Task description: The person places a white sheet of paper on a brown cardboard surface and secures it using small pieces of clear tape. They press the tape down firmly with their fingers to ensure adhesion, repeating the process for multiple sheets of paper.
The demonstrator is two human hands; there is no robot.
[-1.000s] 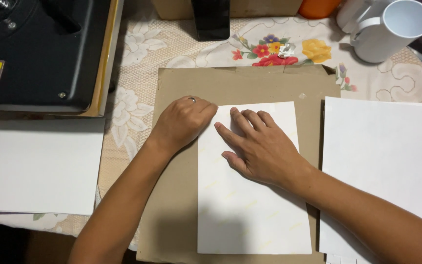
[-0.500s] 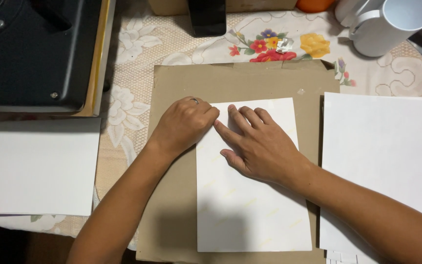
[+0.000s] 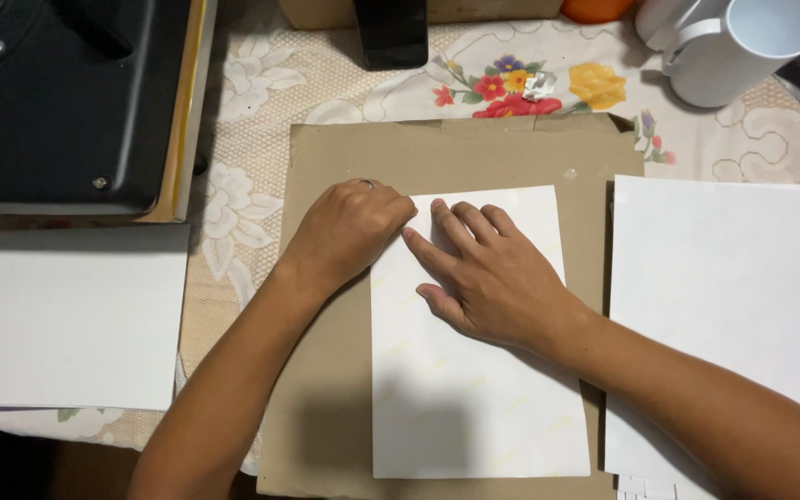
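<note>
On the counter (image 3: 261,139), under a floral lace cloth, a brown cardboard sheet (image 3: 326,389) carries a white sheet of paper (image 3: 474,398). At its upper left corner the left hand (image 3: 349,227) rests curled, fingers together, while the right hand (image 3: 488,273) lies flat, fingers slightly spread. White stacks flank the cardboard: one left (image 3: 67,315), one right (image 3: 724,306). A black machine (image 3: 57,93) crowds the far left edge; a white mug (image 3: 743,51) stands far right.

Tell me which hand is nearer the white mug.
Right. The right hand lies flat on the white sheet, below-left of the white mug; the left hand sits farther left at the sheet's corner.
</note>
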